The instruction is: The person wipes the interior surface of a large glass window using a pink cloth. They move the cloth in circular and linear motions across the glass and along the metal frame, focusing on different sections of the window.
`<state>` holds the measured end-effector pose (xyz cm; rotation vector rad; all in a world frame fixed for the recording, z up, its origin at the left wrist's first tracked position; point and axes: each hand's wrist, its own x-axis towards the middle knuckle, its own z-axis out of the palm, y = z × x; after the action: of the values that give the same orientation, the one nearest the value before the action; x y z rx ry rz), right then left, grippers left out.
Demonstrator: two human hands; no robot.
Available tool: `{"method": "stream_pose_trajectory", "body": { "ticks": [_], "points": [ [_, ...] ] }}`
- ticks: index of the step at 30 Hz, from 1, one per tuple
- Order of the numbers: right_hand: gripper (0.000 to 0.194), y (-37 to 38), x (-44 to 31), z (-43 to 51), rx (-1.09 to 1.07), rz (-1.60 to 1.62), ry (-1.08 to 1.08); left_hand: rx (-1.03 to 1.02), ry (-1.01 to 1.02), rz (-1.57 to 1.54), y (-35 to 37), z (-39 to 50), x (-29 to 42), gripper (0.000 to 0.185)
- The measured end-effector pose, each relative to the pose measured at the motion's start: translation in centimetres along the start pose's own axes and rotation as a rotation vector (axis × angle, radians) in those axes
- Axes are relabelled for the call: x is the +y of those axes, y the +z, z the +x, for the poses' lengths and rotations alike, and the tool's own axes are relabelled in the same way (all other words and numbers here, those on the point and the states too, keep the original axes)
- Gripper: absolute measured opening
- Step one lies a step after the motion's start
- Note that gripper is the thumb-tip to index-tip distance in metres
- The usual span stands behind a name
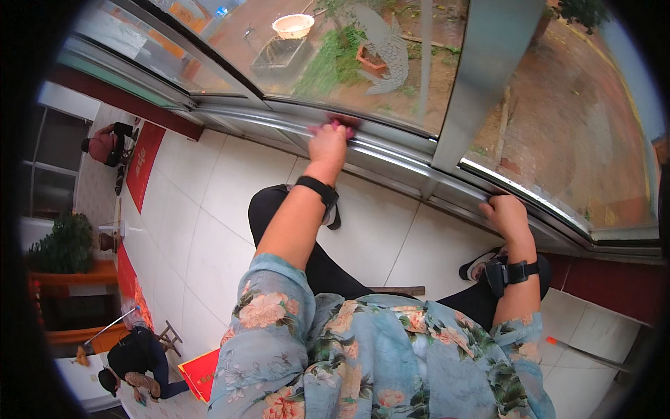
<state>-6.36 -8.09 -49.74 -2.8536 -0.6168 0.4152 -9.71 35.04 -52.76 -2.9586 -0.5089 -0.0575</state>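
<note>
My left hand point(328, 142) is closed around a pink-red cloth point(346, 129), partly hidden by the fingers. It presses the cloth against the silver metal window frame point(390, 152), just below a glass pane point(335, 63). Farther right, my right hand point(507, 217) curls over the same frame's rail, with the thumb on the near side. A second pane point(565, 136) rises above that hand. Both wrists wear black straps.
White floor tiles point(220, 188) stretch beneath me, and part of a wooden stool point(400, 290) shows between my legs. Two people crouch at left, one point(102, 144) near a red mat point(145, 165), another point(138, 361) beside a small wooden stool point(168, 338). At right lies a stick point(586, 352).
</note>
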Motion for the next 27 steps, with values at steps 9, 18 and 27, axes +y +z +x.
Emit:
{"method": "stream_pose_trajectory", "body": {
  "ticks": [9, 18, 27],
  "points": [
    [0.034, -0.1, -0.4, 0.1, -0.004, -0.015, 0.021, -0.135, -0.180, 0.003, 1.1, 4.8, -11.8, 0.029],
    [0.035, 0.2, -0.7, 0.2, 0.040, -0.042, 0.056, -0.115, -0.301, -0.029, 4.2, 7.9, -19.5, 0.036],
    [0.035, 0.3, -0.6, 0.1, 0.058, -0.033, 0.013, -0.051, -0.135, 0.112, 2.8, 5.5, -13.1, 0.027]
  ]
}}
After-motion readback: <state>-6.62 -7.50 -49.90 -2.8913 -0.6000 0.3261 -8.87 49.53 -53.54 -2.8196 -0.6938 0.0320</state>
